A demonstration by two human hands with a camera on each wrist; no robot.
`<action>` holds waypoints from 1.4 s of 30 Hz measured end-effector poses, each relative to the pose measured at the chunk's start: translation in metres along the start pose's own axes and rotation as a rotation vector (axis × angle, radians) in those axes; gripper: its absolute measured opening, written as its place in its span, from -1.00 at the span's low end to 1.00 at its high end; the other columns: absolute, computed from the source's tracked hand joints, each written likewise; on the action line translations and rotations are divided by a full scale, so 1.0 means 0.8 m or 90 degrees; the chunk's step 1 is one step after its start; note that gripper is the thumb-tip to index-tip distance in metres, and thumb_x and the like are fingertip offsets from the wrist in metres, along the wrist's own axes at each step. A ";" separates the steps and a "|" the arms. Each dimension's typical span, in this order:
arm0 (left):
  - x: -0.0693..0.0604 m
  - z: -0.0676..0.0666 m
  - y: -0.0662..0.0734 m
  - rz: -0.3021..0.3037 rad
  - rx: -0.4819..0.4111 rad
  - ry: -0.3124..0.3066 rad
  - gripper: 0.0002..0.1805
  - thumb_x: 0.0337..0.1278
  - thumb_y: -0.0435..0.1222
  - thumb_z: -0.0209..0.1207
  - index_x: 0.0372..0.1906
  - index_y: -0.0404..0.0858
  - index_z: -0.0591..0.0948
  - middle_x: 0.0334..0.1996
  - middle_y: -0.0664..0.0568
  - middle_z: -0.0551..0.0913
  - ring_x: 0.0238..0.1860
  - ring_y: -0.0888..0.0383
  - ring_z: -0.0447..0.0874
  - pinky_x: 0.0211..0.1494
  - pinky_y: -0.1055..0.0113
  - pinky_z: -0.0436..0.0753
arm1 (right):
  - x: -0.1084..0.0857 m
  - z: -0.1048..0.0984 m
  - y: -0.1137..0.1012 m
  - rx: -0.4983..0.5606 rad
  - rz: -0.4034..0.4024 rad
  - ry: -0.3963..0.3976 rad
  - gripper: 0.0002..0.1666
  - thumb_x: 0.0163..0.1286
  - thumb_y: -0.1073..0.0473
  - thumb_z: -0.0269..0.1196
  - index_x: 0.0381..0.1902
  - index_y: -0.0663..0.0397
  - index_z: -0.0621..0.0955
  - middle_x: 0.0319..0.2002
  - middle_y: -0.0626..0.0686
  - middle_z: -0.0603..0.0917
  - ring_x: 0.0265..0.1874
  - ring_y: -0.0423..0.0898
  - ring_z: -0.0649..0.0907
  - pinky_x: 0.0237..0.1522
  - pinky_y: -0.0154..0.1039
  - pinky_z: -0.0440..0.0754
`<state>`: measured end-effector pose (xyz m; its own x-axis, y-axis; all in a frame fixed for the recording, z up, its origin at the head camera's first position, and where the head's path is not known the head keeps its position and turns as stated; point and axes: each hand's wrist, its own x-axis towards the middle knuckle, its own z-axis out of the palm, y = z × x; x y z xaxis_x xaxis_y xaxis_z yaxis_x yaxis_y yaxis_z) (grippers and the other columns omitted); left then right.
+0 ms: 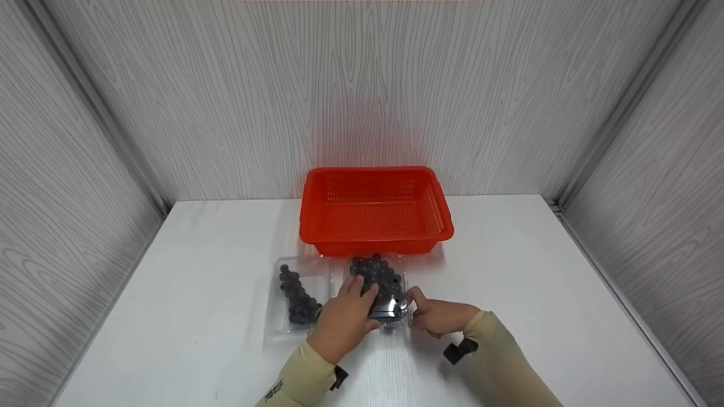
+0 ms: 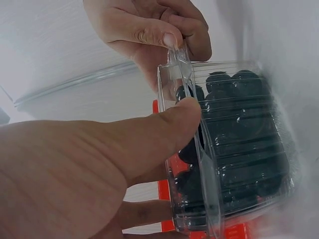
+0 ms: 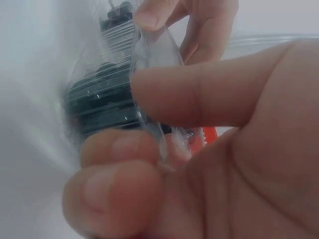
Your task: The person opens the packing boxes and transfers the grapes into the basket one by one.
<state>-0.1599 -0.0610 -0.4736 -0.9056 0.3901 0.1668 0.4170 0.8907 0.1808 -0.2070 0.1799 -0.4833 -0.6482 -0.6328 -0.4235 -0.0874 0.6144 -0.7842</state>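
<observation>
A clear plastic clamshell box [image 1: 390,308] of dark grapes [image 1: 378,270] sits on the table in front of the basket. My left hand [image 1: 345,317] lies over its top with spread fingers; in the left wrist view the thumb [image 2: 179,117] presses the rim. At the box's right side, my right hand [image 1: 438,315] pinches the rim between thumb and curled fingers, seen at the top of the left wrist view. Left of this box, by my left hand, is another clear plastic box [image 1: 272,316] with a bunch of dark grapes [image 1: 297,294] in it.
A red plastic basket [image 1: 376,247] with slotted sides stands right behind the boxes. The white table [image 1: 192,294] extends to both sides. Pale wood-grain walls [image 1: 362,73] enclose the back, left and right.
</observation>
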 end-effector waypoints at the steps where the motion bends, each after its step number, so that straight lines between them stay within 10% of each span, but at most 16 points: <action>1: 0.000 0.000 0.000 0.001 -0.001 0.000 -0.24 0.10 0.04 0.46 0.37 -0.22 0.59 0.37 -0.33 0.51 0.39 -0.30 0.47 0.04 -0.10 0.73 | 0.000 0.000 0.000 -0.004 -0.001 0.000 -0.56 0.43 0.26 0.06 0.16 -0.03 0.16 -0.70 -0.10 0.34 -0.72 -0.17 0.32 -0.58 -0.32 0.29; 21: 0.002 -0.005 -0.004 -0.016 -0.056 -0.013 -0.26 0.14 0.03 0.46 0.38 -0.20 0.59 0.38 -0.32 0.50 0.40 -0.31 0.45 0.22 -0.15 0.64 | -0.002 -0.001 -0.004 -0.007 -0.021 0.065 -0.67 0.54 0.27 0.00 0.18 0.01 0.25 -0.39 0.16 0.63 -0.55 -0.08 0.56 -0.37 -0.17 0.55; 30: 0.002 -0.007 -0.006 -0.003 -0.053 -0.010 -0.27 0.17 0.04 0.44 0.38 -0.22 0.59 0.37 -0.32 0.51 0.39 -0.30 0.47 0.21 -0.10 0.66 | -0.006 0.003 -0.013 -0.058 -0.026 0.089 -0.56 0.51 0.16 0.20 0.18 0.02 0.24 -0.33 0.08 0.58 -0.43 -0.05 0.59 -0.26 -0.13 0.56; 42: 0.004 -0.001 -0.005 -0.022 -0.049 -0.008 -0.31 0.18 0.04 0.42 0.34 -0.20 0.61 0.35 -0.32 0.53 0.36 -0.33 0.49 0.23 -0.14 0.63 | -0.001 0.011 -0.009 -0.083 -0.056 0.132 -0.86 0.62 0.25 -0.07 -0.05 0.12 0.18 -0.45 0.00 0.44 -0.61 -0.12 0.45 -0.47 -0.23 0.45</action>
<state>-0.1645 -0.0631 -0.4732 -0.9201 0.3631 0.1471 0.3901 0.8834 0.2596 -0.1991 0.1714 -0.4813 -0.7738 -0.5849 -0.2433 -0.2391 0.6253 -0.7429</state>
